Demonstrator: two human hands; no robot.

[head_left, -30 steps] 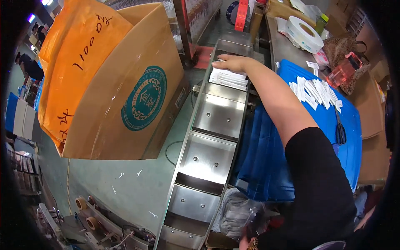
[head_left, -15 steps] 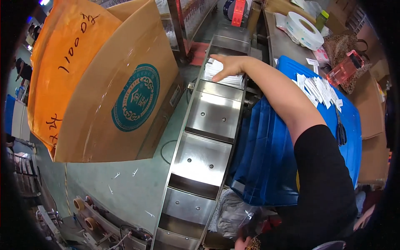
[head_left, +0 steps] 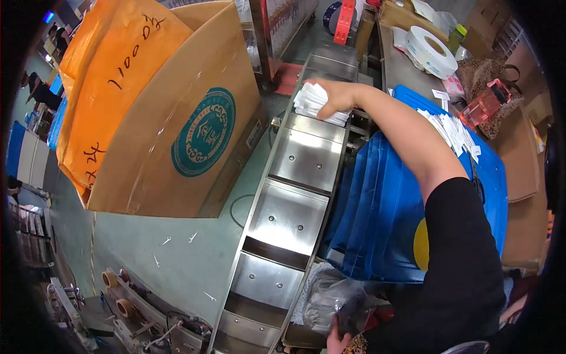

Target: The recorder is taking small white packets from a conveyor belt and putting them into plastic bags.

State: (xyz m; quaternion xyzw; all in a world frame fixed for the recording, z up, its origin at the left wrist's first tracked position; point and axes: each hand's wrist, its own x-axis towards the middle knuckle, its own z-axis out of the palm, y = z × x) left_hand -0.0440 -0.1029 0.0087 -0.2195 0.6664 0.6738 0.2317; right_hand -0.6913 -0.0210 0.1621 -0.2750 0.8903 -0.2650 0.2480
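Note:
My right hand (head_left: pixel 337 99) reaches across from the right, closed round a stack of thin white paper-like strips (head_left: pixel 312 100). Its fingers curl over the far side and the thumb presses the near side. The stack is in an upper compartment of a long metal conveyor (head_left: pixel 289 218); its left end stands fanned and tilted. Low in the picture, my left hand (head_left: pixel 337 341) is partly cut off by the edge, its thumb against a clear plastic bag (head_left: pixel 330 301) of greyish-white packs. More white strips (head_left: pixel 451 133) lie loose on a blue plastic bin (head_left: pixel 377 206).
Left of the conveyor stands a tall cardboard box (head_left: pixel 159 153) with an orange sack (head_left: pixel 112 76). Black-handled scissors (head_left: pixel 479 189) rest on the blue bin. Beyond it are a white tape roll (head_left: pixel 431 52) and a red bottle (head_left: pixel 486 103). Machinery (head_left: pixel 135 312) occupies the lower left.
My right hand has gone from spread over the white strips to closed round them, and their left end now stands up more. My left hand has shifted slightly upward at the plastic bag.

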